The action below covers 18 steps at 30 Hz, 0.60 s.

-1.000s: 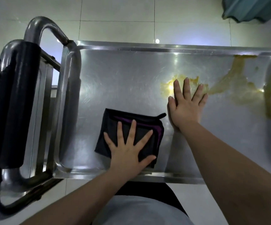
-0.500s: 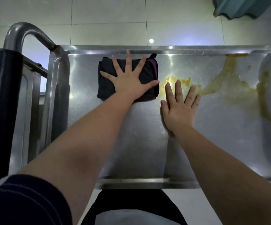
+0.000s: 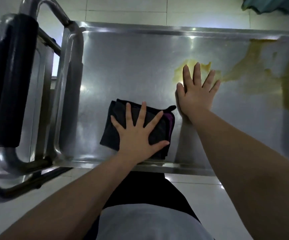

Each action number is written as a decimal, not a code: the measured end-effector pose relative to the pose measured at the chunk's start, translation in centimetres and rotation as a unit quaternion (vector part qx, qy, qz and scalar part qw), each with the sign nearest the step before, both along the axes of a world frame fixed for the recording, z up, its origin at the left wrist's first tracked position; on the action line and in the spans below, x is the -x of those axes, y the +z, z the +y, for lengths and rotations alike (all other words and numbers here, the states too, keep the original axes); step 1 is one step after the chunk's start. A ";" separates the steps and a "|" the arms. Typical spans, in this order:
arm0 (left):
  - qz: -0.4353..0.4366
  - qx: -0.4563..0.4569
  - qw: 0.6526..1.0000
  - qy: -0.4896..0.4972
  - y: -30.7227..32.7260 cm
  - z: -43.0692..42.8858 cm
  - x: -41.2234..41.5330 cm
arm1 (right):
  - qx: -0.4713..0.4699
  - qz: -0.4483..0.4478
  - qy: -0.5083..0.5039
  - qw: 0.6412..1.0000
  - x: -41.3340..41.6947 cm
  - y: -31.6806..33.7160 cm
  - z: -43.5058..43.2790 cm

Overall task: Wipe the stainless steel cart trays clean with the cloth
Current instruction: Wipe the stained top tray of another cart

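**Cloth pinned flat at tray's 7 o'clock**

L hand (image 3: 136, 134) lies flat on the dark cloth (image 3: 117, 110), fingers splayed wide, palm pressing it onto the tray (image 3: 123, 66) near the front rim, approx. 7 o'clock of the tray; R hand (image 3: 195, 94) flat on bare steel just beside the cloth, at its 1 o'clock, fingers straight and slightly spread, tips at the edge of a yellow smear (image 3: 254, 75), prob. touching it; smear spreads toward the tray's 2–3 o'clock; black-padded handle (image 3: 10, 84) at 9 o'clock; teal fabric (image 3: 275, 4) at the view's 1 o'clock.
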<state>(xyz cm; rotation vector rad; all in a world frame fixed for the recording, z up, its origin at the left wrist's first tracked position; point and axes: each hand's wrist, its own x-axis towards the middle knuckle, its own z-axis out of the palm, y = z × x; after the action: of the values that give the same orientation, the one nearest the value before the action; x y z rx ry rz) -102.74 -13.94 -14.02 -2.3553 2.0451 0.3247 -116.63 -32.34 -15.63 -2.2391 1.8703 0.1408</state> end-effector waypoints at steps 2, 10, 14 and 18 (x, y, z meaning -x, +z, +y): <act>-0.007 -0.003 1.000 0.000 0.0 2.9 1.4 | -0.002 0.007 0.002 1.000 -0.1 0.1 0.1; -0.013 -0.022 0.999 0.034 0.7 3.5 1.6 | -0.011 -0.029 0.072 0.997 0.3 1.6 4.9; -0.017 -0.032 0.998 0.046 0.7 4.2 0.4 | -0.022 -0.020 0.095 0.995 1.9 1.3 10.2; -0.012 -0.045 0.993 0.111 0.2 5.7 -5.1 | -0.019 -0.012 0.099 0.995 2.3 0.8 10.2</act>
<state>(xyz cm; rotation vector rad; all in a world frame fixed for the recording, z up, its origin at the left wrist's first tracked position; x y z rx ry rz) -97.67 -8.26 -13.80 -2.5206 1.7210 0.3786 -118.93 -22.15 -14.79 -2.3855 1.6175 0.1782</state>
